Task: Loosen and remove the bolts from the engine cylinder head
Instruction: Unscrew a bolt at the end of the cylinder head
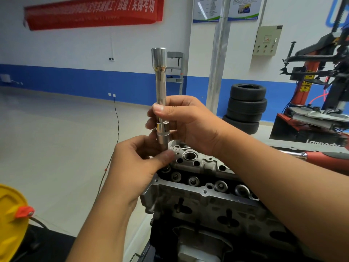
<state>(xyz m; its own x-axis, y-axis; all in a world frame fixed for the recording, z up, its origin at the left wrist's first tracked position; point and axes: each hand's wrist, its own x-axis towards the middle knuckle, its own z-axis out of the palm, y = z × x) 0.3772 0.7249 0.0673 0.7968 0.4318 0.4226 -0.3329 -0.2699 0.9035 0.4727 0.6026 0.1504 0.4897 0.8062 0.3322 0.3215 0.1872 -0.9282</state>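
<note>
A: What has the right hand (186,121) got?
B: A long chrome extension bar (160,87), held upright; thumb across the front of the shaft, fingers curled round behind it, so the grasp is closed on the bar about two thirds of the way down; the wide upper end stands bare above the hand.

A: And the left hand (139,163)?
B: Lower down, at the socket (162,138) fixed on the bar's bottom end; thumb and fingertips pinch round the socket's lower rim; whether a bolt sits inside that pinch I cannot tell, the fingers cover it.

A: Where is the head (204,178)?
B: Directly below both hands, on top of the dark engine block; the socket's tip hangs just above its near-left corner, at the end of a row of round recesses.

A: Anything else close by?
B: A red-handled tool (321,155) lies behind the right forearm; stacked tyres (245,108) stand by the wall; a yellow lid (11,218) shows at lower left.
</note>
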